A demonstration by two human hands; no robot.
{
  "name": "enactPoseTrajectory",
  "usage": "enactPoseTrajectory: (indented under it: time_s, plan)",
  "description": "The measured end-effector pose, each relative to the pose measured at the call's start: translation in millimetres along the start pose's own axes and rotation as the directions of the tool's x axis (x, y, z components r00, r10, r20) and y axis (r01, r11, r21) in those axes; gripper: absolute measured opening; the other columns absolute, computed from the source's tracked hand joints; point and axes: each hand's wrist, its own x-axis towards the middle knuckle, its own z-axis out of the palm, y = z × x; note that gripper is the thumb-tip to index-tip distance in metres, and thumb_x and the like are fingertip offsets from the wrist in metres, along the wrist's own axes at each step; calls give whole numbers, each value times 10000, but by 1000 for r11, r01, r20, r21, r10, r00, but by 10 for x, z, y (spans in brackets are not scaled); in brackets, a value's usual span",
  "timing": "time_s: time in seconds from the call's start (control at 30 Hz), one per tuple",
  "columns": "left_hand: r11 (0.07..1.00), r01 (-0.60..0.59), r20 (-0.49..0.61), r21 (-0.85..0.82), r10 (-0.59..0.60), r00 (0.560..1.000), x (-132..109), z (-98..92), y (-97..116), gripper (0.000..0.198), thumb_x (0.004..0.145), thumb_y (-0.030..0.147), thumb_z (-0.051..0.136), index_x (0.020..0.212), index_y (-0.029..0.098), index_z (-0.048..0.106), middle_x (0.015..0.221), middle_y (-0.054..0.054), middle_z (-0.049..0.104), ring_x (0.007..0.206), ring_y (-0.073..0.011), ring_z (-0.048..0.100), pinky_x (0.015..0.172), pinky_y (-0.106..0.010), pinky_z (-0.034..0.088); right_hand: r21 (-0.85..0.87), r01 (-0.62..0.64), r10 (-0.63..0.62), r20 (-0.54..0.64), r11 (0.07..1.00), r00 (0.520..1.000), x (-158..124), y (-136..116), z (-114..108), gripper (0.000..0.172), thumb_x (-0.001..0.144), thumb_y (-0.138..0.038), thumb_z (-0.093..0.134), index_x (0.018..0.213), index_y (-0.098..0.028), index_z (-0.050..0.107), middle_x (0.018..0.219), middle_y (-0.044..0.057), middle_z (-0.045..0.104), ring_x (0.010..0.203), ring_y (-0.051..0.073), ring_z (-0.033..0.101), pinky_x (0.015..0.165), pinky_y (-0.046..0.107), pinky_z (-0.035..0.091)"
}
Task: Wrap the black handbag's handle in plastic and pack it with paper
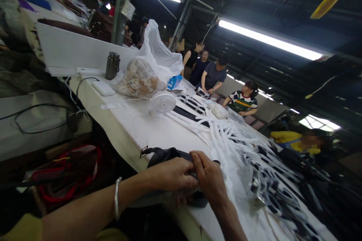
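A black bag (pixel 161 157), smooth like leather, lies at the near edge of the white table, with a strap and a metal buckle (pixel 144 152) sticking out to its left. My left hand (pixel 179 175) is closed at the bag's middle, a silver bangle on that wrist. Beside it my right hand (pixel 207 175) bends over the bag's right part, thumb and fingers pressed against it. The two hands meet in the middle, so their fingertips and whatever small part they pinch are hidden.
White wrapped strips (pixel 226 135) spread over the table to the right. Farther along stand a small white fan (pixel 163 102), a plastic sack (pixel 141 79) and a dark flask (pixel 112 66). Several people work beyond. Below left sits a red bag (pixel 68 177) near loose cables.
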Motion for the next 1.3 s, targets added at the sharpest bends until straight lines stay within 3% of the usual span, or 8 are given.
enactPoseTrajectory:
  time_s: [0.27, 0.43, 0.6, 0.73, 0.87, 1.03, 1.2, 1.3]
  plan:
    - [963, -38, 8, -266, 41, 999, -400, -200, -39, 585, 848, 618, 578, 1213, 168, 496, 941, -103, 711, 661, -167, 672, 544, -236, 496, 181, -192, 228, -206, 965, 952, 404, 257, -428, 484, 845, -582, 515, 1008, -177, 725, 570, -8, 590, 535, 162, 539, 537, 264, 406]
    - [972, 18, -34, -235, -27, 999, -613, -415, -152, 556, 877, 684, 476, 1025, 154, 549, 810, -87, 721, 564, -144, 650, 528, -230, 491, 144, -241, 271, -254, 960, 929, 582, 514, -662, 507, 794, -587, 543, 1010, -170, 735, 563, -11, 585, 548, 164, 541, 556, 269, 402]
    - [958, 149, -6, -247, -155, 988, -535, -511, -227, 480, 778, 628, 658, 844, 169, 533, 588, -13, 669, 426, -130, 594, 476, -218, 466, -11, -210, 201, -247, 978, 948, 547, 557, -567, 462, 812, -564, 520, 985, -195, 738, 590, 10, 629, 588, 192, 582, 606, 296, 410]
    - [959, 79, -27, -271, -89, 996, -374, -479, -120, 520, 706, 644, 710, 833, 165, 552, 559, -1, 652, 396, -116, 559, 426, -194, 419, -69, -118, 107, -151, 991, 983, 525, 393, -397, 419, 860, -548, 481, 986, -235, 728, 761, 38, 715, 732, 216, 637, 685, 307, 421]
    - [973, 45, -25, -224, -52, 998, -382, -487, -78, 536, 756, 679, 640, 846, 153, 588, 521, 13, 617, 353, -85, 489, 374, -167, 345, 15, -120, 121, -159, 993, 980, 592, 379, -414, 439, 855, -570, 488, 958, -220, 733, 701, 19, 679, 692, 198, 613, 663, 293, 421]
    - [973, 1, -178, -230, -43, 983, -479, -671, -135, 503, 779, 638, 645, 760, 137, 600, 415, 68, 480, 284, -32, 305, 301, -148, 181, 223, -216, 249, -128, 950, 960, 573, 745, -446, 572, 819, -645, 486, 943, -152, 748, 523, -35, 495, 470, 128, 441, 485, 267, 337]
    - [957, -86, -234, -278, 19, 972, -440, -898, 26, 527, 712, 632, 709, 753, 116, 613, 419, 57, 504, 278, -23, 301, 288, -147, 132, 374, -272, 341, -129, 886, 931, 498, 1003, -493, 633, 827, -661, 466, 1048, -109, 684, 702, 52, 656, 587, 182, 597, 548, 301, 469]
    - [966, -63, -229, -249, 4, 974, -372, -917, 178, 500, 725, 602, 713, 757, 110, 624, 448, 35, 552, 285, -30, 336, 290, -148, 154, 119, -77, 102, -220, 990, 970, 528, 596, -626, 555, 849, -583, 494, 1189, -164, 626, 1053, 125, 704, 934, 263, 671, 851, 417, 521]
